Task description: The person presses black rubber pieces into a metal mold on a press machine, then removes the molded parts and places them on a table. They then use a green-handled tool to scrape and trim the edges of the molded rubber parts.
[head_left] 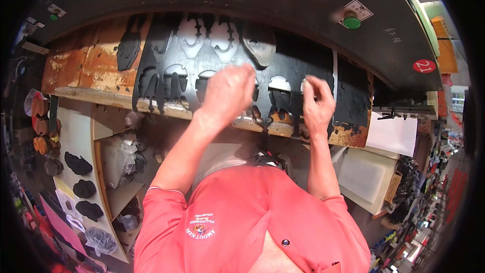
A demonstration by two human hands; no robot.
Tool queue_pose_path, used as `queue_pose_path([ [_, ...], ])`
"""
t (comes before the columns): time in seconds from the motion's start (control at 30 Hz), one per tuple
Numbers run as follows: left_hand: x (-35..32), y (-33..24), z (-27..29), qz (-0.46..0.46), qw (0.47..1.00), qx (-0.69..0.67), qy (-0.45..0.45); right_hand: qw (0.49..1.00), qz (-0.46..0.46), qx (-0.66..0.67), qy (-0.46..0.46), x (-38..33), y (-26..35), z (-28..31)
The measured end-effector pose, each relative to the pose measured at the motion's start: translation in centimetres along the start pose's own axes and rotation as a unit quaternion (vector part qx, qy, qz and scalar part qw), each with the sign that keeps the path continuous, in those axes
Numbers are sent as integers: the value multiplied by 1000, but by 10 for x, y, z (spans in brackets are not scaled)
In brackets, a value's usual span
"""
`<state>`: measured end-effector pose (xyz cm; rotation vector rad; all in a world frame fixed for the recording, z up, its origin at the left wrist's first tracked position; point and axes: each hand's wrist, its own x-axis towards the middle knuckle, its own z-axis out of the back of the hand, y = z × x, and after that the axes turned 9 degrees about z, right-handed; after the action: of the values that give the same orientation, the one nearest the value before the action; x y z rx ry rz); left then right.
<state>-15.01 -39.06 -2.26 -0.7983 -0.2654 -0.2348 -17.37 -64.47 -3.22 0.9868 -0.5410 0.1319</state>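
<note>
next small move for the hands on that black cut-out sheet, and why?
Probably lift the black sheet off the worn board. Both the left hand and right hand already rest on it, and most shapes are punched out, leaving open holes.

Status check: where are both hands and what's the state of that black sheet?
Left hand and right hand both on black sheet, pinching at it. Sheet full of cut-out holes, lying on worn bench. Nothing blocking.

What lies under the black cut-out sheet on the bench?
Under the black sheet lies a worn orange-brown board, showing at its left and pale through the holes. Both hands cover parts.
</note>
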Motion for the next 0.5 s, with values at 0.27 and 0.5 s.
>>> queue_pose_path([
  [0.27, 56, 85, -23, -37, 994, 18, -100, 963, 92, -176, 183, 77, 15, -150],
  [0.5, 53, 90, -14, -7, 997, 45, -56, 985, -21, 76, 153, 91, 3, -138],
])
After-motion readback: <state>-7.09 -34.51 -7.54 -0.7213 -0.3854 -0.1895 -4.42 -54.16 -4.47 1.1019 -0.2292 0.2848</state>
